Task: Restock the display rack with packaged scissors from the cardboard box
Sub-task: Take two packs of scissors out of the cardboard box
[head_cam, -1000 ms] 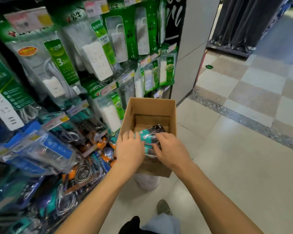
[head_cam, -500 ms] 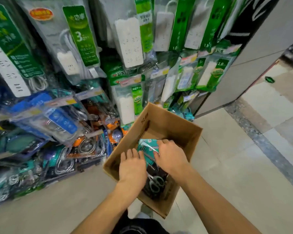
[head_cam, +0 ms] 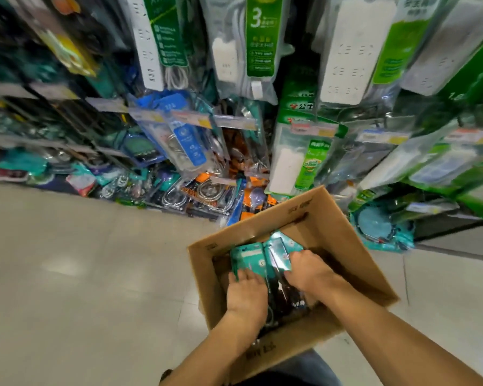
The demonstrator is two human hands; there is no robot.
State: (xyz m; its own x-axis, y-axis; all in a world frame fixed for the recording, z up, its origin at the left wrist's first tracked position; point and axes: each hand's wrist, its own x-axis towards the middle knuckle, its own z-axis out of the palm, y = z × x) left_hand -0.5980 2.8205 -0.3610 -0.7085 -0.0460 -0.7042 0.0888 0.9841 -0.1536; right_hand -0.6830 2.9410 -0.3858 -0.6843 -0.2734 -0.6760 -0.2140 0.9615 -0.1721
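A shop aisle: a display rack (head_cam: pixel 179 129) of hanging packaged power strips (head_cam: pixel 346 51) bearing price tags (head_cam: pixel 191 119), tiled floor (head_cam: pixel 67 274).

1. One cardboard box (head_cam: pixel 346 263), open at the top.
2. Two hands in it: the left hand (head_cam: pixel 246 295) and the right hand (head_cam: pixel 308 271).
3. At least two teal scissor packs (head_cam: pixel 251 257) showing in the box; those underneath are too dark to count.
4. Three white power strips (head_cam: pixel 354 51) clearly hanging on the display rack (head_cam: pixel 234 122); the blurred rest can't be counted.

Both forearms (head_cam: pixel 374 330) bare — no sleeves, watch or rings — with blue-grey trousers (head_cam: pixel 301 369) below.
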